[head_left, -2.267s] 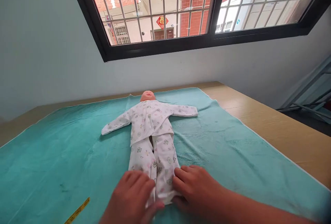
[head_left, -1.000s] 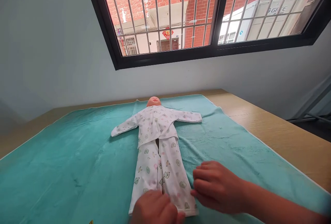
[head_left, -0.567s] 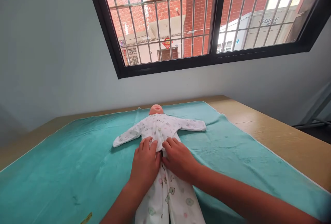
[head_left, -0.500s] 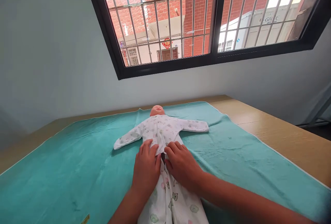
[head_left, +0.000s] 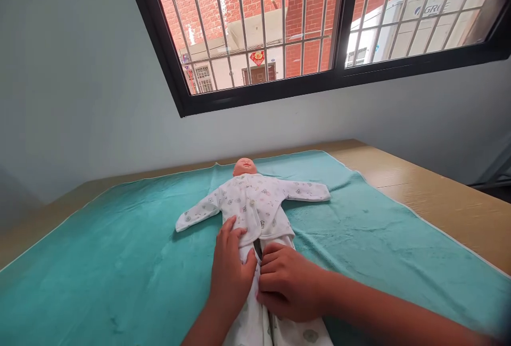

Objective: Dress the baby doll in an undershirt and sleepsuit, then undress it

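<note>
A baby doll (head_left: 245, 166) lies face up on a teal cloth (head_left: 131, 261), its head toward the wall. It wears a white printed top (head_left: 255, 202) with both long sleeves spread sideways. White printed pants (head_left: 247, 324) run down toward me, with a narrow dark gap between their front edges below the hem. My left hand (head_left: 231, 271) rests flat over the left side of the hem and the pants, fingers extended and thumb apart. On the right side, my right hand (head_left: 289, 282) has curled fingers pinching the front edge of the pants; its fingertips are partly hidden.
Beneath the cloth is a wooden table (head_left: 423, 181), bare along its right and far edges. A grey-white wall (head_left: 99, 96) stands behind it, with a dark-framed barred window (head_left: 255, 88) above.
My right hand has slid down from the top's hem onto the pants and curled in. The hem now lies uncovered on the right. My left hand's thumb has spread away from its fingers.
</note>
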A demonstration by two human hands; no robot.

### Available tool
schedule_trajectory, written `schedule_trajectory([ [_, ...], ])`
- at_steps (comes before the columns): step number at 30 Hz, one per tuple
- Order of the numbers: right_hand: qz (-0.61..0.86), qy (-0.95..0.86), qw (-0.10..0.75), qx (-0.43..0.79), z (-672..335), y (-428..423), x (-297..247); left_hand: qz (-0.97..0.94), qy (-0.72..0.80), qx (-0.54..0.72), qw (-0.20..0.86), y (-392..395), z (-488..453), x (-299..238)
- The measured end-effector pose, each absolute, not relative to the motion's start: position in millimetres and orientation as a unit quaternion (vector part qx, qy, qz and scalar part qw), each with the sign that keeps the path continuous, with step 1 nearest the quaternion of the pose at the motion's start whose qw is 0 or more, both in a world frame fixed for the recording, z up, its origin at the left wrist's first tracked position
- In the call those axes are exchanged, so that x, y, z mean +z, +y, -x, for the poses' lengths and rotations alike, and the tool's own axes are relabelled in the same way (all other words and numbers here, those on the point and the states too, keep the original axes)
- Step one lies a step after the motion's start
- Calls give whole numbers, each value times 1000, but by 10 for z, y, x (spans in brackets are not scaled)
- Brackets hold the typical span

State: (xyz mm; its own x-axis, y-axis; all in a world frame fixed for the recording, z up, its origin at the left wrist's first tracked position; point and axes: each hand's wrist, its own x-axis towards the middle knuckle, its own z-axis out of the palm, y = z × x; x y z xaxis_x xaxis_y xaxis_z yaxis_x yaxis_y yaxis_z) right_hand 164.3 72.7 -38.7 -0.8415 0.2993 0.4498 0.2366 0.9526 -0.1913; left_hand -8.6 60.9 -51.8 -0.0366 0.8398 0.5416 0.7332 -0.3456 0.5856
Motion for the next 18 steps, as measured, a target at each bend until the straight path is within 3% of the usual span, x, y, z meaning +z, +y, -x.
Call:
schedule_trajectory([
  [7, 63, -966, 233, 97, -1641, 651, -465, -640, 589, 477, 130, 661, -15, -427],
  [13, 39, -965, 229, 122, -1644, 611, -440, -708, 512, 485, 38, 603, 95, -450],
  [18, 47, -962, 241, 122, -1620, 615, -439, -719, 518, 460, 62, 567, 130, -449],
])
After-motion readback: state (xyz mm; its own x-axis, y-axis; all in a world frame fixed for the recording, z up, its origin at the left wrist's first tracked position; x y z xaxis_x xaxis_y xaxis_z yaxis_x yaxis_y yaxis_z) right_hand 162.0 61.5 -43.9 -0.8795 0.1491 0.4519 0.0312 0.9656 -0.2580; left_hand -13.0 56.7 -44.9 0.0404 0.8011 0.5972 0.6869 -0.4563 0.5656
